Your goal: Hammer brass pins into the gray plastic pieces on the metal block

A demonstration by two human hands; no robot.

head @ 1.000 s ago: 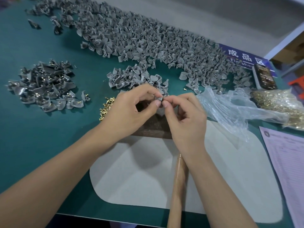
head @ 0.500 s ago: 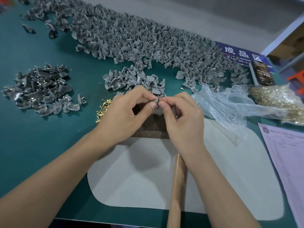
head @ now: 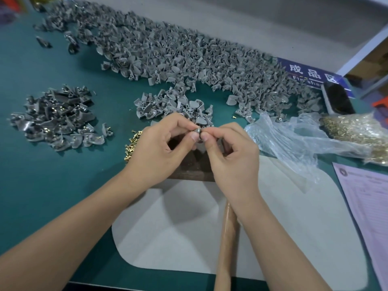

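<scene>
Nothing much has moved since a second ago: both hands hold the same pinch above the metal block, only the view has drifted a bit. Left hand [head: 159, 150] grip is closed on the gray plastic piece [head: 198, 131], thumb and forefinger; right hand [head: 235, 158] pinches at the same spot from the other side, probably seating a brass pin, but the pin itself is too small to make out. Metal block [head: 192, 164] sits just below, dark, flat-topped, pitted-looking, mostly hidden by my hands. Hammer handle [head: 226, 244] lies under my right wrist, smooth pale wood, head hidden. Risks, my read: pin goes in crooked and bends under the blow; piece is small, curved and slick moulded plastic, so it could roll on the block or pop out of the pinch; fingers are close to the strike point. Loose brass pins [head: 132, 145] sit on the green table [head: 52, 185] just left of my left hand, shiny, short and headed, easy to scatter. Unpinned pieces are heaped at the far side [head: 189, 59]; left pile [head: 56, 118] shows brass glints, likely finished.
</scene>
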